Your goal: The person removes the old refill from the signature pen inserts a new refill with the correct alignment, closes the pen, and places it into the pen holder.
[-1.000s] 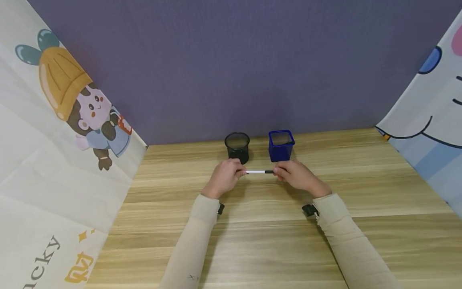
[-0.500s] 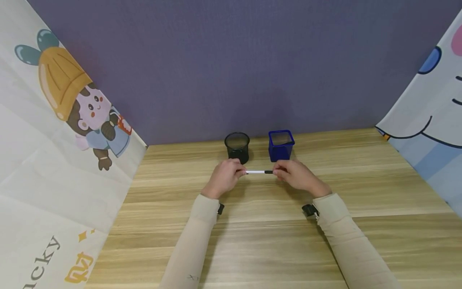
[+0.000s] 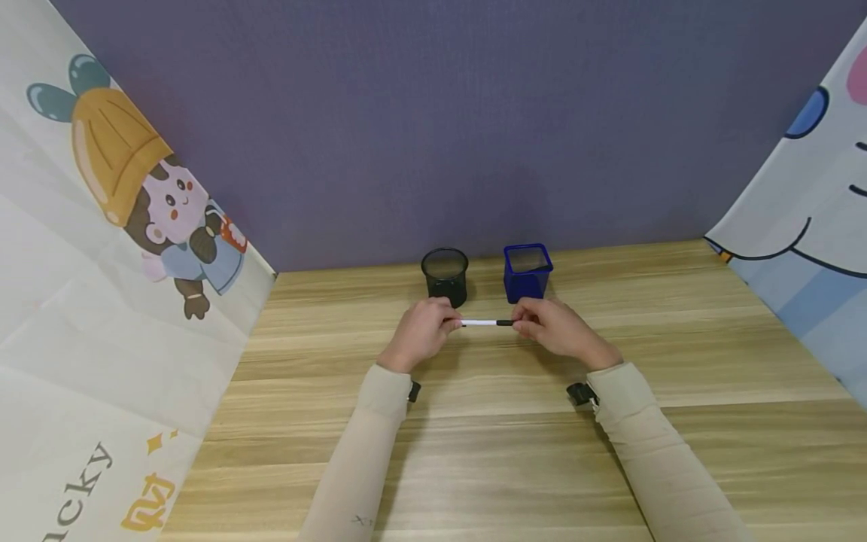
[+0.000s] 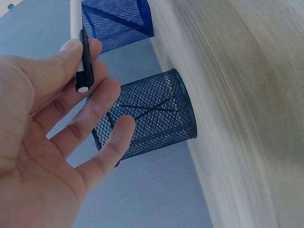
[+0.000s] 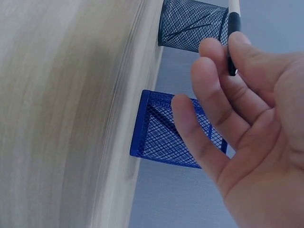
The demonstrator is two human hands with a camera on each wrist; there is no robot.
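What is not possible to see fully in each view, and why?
- Head: both ends of the slim white-and-black pen, covered by left hand and right hand.
- Left wrist: the pen's far end, cut off at the top edge; part of black round mesh holder, behind fingers.
- Right wrist: part of blue square mesh holder, behind fingers.

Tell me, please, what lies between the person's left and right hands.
A white-and-black pen spans the gap, as the head view shows; the left hand pinches one end and the right hand the other.
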